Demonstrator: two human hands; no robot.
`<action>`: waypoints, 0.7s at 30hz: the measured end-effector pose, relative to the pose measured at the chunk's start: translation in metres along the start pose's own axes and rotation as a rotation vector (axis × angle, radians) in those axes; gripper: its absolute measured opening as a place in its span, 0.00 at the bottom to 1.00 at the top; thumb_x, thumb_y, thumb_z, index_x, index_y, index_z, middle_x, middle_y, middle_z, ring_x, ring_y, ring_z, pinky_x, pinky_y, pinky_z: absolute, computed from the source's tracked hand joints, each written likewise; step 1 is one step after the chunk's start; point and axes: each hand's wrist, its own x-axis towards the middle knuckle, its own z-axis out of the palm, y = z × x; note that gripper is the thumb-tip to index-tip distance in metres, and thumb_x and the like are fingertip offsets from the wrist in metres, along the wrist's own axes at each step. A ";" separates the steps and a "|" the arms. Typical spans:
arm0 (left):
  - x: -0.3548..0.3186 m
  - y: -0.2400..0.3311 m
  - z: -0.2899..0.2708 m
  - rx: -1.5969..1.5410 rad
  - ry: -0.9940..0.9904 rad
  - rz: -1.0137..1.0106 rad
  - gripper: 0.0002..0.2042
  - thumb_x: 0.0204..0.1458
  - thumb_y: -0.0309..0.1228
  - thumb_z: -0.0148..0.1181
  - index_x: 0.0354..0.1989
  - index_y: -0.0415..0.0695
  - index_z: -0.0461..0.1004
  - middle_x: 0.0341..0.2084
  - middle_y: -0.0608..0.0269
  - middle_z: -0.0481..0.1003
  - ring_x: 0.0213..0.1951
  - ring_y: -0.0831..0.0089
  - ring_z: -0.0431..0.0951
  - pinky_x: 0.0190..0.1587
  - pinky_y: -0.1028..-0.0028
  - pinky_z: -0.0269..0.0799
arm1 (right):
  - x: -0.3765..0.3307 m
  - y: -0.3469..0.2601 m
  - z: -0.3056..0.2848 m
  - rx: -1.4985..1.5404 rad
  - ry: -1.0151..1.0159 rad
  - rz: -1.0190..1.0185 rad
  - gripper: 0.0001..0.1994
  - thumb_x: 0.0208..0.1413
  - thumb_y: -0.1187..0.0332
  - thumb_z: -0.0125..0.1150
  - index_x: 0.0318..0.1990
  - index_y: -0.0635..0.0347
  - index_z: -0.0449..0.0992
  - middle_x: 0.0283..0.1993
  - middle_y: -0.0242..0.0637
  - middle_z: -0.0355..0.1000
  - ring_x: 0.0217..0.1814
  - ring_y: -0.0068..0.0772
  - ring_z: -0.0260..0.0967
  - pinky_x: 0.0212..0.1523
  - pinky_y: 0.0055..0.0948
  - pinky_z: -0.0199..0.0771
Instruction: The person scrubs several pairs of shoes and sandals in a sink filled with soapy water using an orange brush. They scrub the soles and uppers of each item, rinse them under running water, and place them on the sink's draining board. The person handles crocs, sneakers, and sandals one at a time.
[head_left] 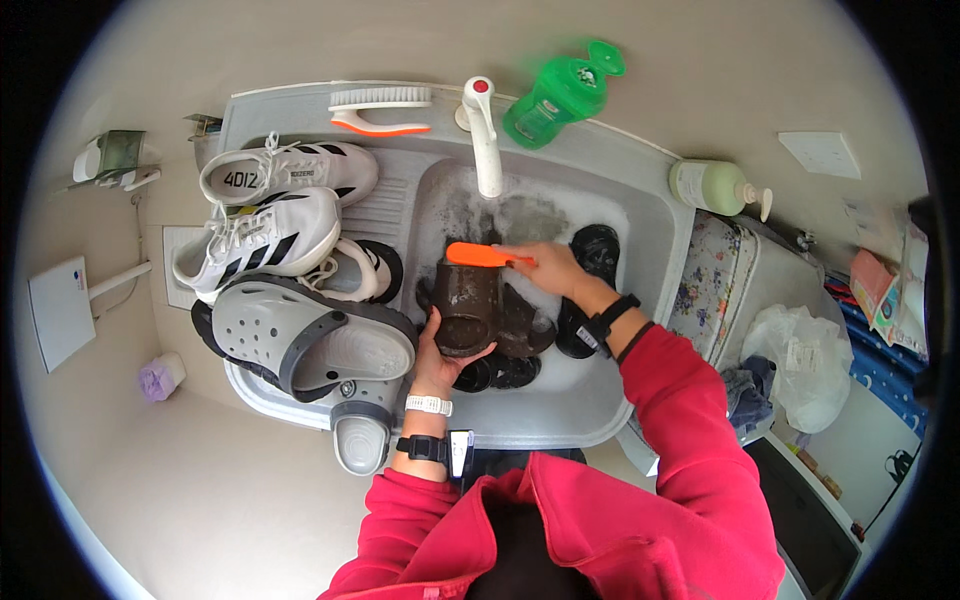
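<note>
Looks like scrubbing: in front of the tap (481, 140), right hand (548, 270) grips orange brush (475, 255), left hand (436, 360) steadies brown shoe (467, 300); next stroke probably needs firm hold.

You have one faucet (484, 150) and one sink (540, 428). Left of the faucet, you can count one white-and-orange scrub brush (380, 98), two grey clogs (255, 322), two white lace-up sneakers (268, 240) and what looks like a third white shoe (373, 270), partly hidden. On the near side of the faucet are your left hand (436, 362) and right hand (552, 270), making two, plus one orange brush (474, 254) and one brown clog (468, 300); the other dark footwear (596, 252) overlaps too much to count. Right of the faucet are one green flip-top bottle (556, 100) and one light-green pump bottle (708, 187).
</note>
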 end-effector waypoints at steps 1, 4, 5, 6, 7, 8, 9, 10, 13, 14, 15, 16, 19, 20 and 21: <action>-0.001 0.001 -0.001 0.002 0.021 0.000 0.34 0.59 0.52 0.57 0.67 0.43 0.60 0.62 0.44 0.65 0.62 0.41 0.67 0.56 0.32 0.65 | 0.005 0.000 -0.003 -0.029 0.095 -0.032 0.18 0.60 0.59 0.56 0.58 0.30 0.75 0.43 0.41 0.78 0.45 0.52 0.75 0.45 0.41 0.75; -0.003 0.001 -0.002 0.011 0.067 0.026 0.34 0.59 0.52 0.56 0.67 0.43 0.59 0.62 0.42 0.65 0.62 0.40 0.66 0.55 0.32 0.66 | 0.015 0.002 -0.007 -0.098 0.395 -0.062 0.19 0.60 0.62 0.57 0.59 0.32 0.75 0.43 0.41 0.77 0.44 0.50 0.74 0.45 0.38 0.75; -0.003 0.001 -0.002 0.025 0.018 0.039 0.34 0.59 0.52 0.56 0.67 0.42 0.59 0.62 0.42 0.65 0.62 0.40 0.66 0.55 0.32 0.66 | 0.016 0.002 -0.010 -0.064 0.270 -0.067 0.19 0.60 0.62 0.56 0.59 0.32 0.75 0.42 0.40 0.77 0.44 0.50 0.74 0.44 0.38 0.75; -0.003 0.001 -0.002 0.030 0.081 0.027 0.34 0.59 0.53 0.57 0.67 0.42 0.59 0.62 0.42 0.65 0.61 0.40 0.67 0.55 0.32 0.67 | 0.014 0.003 -0.009 -0.027 0.138 -0.074 0.19 0.60 0.62 0.56 0.59 0.33 0.75 0.42 0.40 0.77 0.43 0.49 0.74 0.43 0.39 0.75; -0.002 0.001 -0.002 0.035 0.075 0.014 0.34 0.58 0.53 0.57 0.67 0.42 0.60 0.62 0.42 0.65 0.61 0.40 0.67 0.54 0.32 0.67 | 0.012 0.004 -0.009 0.011 0.004 -0.090 0.18 0.60 0.62 0.55 0.58 0.33 0.75 0.41 0.40 0.77 0.42 0.49 0.74 0.43 0.39 0.75; -0.001 0.002 -0.002 0.055 0.087 0.030 0.34 0.58 0.53 0.57 0.66 0.42 0.60 0.62 0.41 0.65 0.61 0.40 0.67 0.54 0.32 0.68 | 0.008 0.004 -0.008 0.013 -0.004 -0.170 0.18 0.60 0.62 0.55 0.58 0.34 0.76 0.39 0.39 0.76 0.42 0.47 0.74 0.41 0.39 0.74; 0.000 0.002 -0.002 0.034 0.059 0.003 0.34 0.58 0.53 0.57 0.66 0.42 0.60 0.62 0.41 0.65 0.61 0.40 0.67 0.54 0.32 0.68 | 0.005 0.003 -0.009 -0.028 0.079 -0.129 0.18 0.60 0.62 0.55 0.57 0.34 0.76 0.39 0.39 0.76 0.41 0.47 0.74 0.41 0.39 0.74; 0.000 0.002 -0.003 0.024 0.062 0.002 0.34 0.58 0.53 0.57 0.66 0.42 0.60 0.62 0.41 0.65 0.61 0.40 0.68 0.54 0.32 0.68 | 0.003 0.003 -0.009 -0.073 0.153 -0.083 0.18 0.60 0.62 0.55 0.57 0.34 0.76 0.39 0.39 0.77 0.41 0.47 0.75 0.40 0.39 0.75; 0.001 0.002 -0.003 0.058 0.081 0.031 0.36 0.57 0.55 0.58 0.66 0.42 0.60 0.60 0.42 0.67 0.59 0.40 0.70 0.51 0.33 0.71 | 0.004 0.002 -0.009 -0.079 0.343 -0.068 0.19 0.59 0.63 0.55 0.56 0.31 0.76 0.36 0.40 0.76 0.38 0.47 0.75 0.38 0.42 0.74; 0.001 0.002 -0.003 0.080 0.050 0.038 0.36 0.56 0.56 0.58 0.66 0.42 0.60 0.59 0.42 0.68 0.58 0.40 0.71 0.50 0.33 0.72 | 0.005 0.000 -0.007 -0.050 0.324 -0.031 0.20 0.58 0.64 0.54 0.57 0.30 0.76 0.35 0.40 0.75 0.38 0.47 0.75 0.37 0.43 0.74; 0.001 0.002 -0.004 0.088 0.098 0.042 0.36 0.56 0.56 0.58 0.66 0.42 0.60 0.59 0.42 0.68 0.58 0.41 0.71 0.50 0.33 0.72 | 0.002 -0.003 -0.003 -0.012 0.285 0.010 0.21 0.57 0.65 0.53 0.57 0.28 0.76 0.34 0.40 0.74 0.39 0.47 0.75 0.37 0.45 0.73; 0.001 0.002 -0.004 0.093 0.099 0.043 0.36 0.56 0.56 0.58 0.66 0.42 0.60 0.59 0.43 0.68 0.58 0.41 0.71 0.50 0.33 0.72 | -0.002 -0.009 -0.004 0.008 0.129 -0.020 0.18 0.59 0.62 0.53 0.56 0.29 0.76 0.35 0.40 0.74 0.38 0.49 0.75 0.36 0.44 0.74; 0.000 0.000 -0.004 0.086 0.116 0.039 0.35 0.57 0.55 0.57 0.66 0.43 0.61 0.59 0.43 0.68 0.58 0.41 0.71 0.50 0.33 0.72 | -0.004 -0.019 -0.010 -0.153 0.118 -0.018 0.18 0.60 0.61 0.54 0.57 0.29 0.76 0.36 0.40 0.74 0.38 0.48 0.75 0.38 0.45 0.75; 0.000 0.001 -0.004 0.106 0.118 0.068 0.35 0.57 0.55 0.57 0.66 0.43 0.61 0.60 0.43 0.68 0.58 0.41 0.71 0.50 0.33 0.72 | 0.000 -0.019 -0.013 -0.144 0.244 -0.052 0.19 0.60 0.61 0.54 0.58 0.28 0.75 0.36 0.40 0.74 0.38 0.48 0.75 0.38 0.45 0.75; 0.000 0.000 -0.003 0.086 0.133 0.050 0.34 0.58 0.55 0.56 0.66 0.44 0.61 0.60 0.43 0.68 0.58 0.41 0.71 0.50 0.33 0.72 | 0.004 -0.018 -0.014 -0.139 0.339 -0.063 0.19 0.61 0.61 0.54 0.58 0.28 0.75 0.36 0.40 0.74 0.38 0.48 0.75 0.39 0.45 0.75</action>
